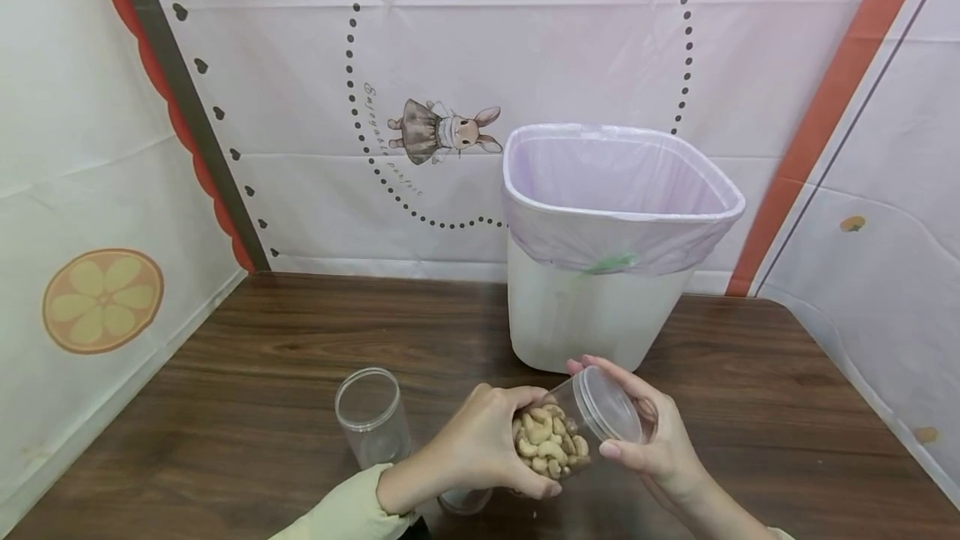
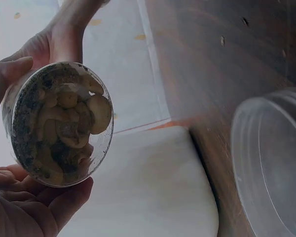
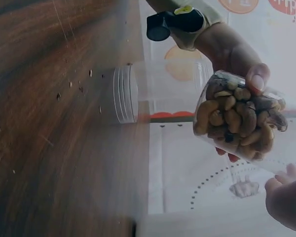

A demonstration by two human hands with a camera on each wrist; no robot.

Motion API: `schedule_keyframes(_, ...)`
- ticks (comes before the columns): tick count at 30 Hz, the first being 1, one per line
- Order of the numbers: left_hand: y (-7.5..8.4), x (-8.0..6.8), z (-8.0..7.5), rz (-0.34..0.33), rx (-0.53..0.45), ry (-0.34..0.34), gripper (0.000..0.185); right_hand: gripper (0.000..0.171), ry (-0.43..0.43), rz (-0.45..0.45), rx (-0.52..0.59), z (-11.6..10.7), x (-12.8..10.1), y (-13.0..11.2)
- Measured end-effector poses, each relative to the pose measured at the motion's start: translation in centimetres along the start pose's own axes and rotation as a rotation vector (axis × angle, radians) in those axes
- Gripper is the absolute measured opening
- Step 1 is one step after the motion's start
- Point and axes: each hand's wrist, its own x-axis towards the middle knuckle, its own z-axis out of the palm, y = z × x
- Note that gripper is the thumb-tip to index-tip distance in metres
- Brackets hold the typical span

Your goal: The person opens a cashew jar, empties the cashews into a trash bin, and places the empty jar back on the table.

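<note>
Clear plastic jar of cashews (image 1: pixel 558 436) held tilted above the dark wooden worktop (image 1: pixel 262 390). Left hand (image 1: pixel 480 448) wraps its body to steady it; right hand (image 1: pixel 652 440) curls round the clear lid (image 1: pixel 609 403). Empty clear jar (image 1: pixel 371 415) stands just left; white lined bin (image 1: pixel 607 248) behind.

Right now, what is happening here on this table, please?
A person holds a clear plastic jar of cashew nuts tilted above the dark wooden table. The left hand grips its body, and the right hand holds its transparent lid. An empty clear jar stands at the left, and a white bin with a lilac liner stands behind.
</note>
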Motion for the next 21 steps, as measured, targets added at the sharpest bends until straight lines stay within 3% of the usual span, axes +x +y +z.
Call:
schedule_keyframes(7,-0.2,0.2,-0.2,0.049,0.096,0.038,0.064,0.067,0.015,0.076,0.014,-0.1,-0.2,-0.3)
schedule_keyframes(13,-0.3,0.4,-0.2,0.053,0.135,0.064,0.065,0.066,0.123,0.178,0.052,-0.1,-0.5,-0.5)
schedule_keyframes(21,-0.4,0.5,0.0,0.034,0.26,0.12,0.065,0.052,0.305,0.258,0.067,-0.1,-1.0,-0.1)
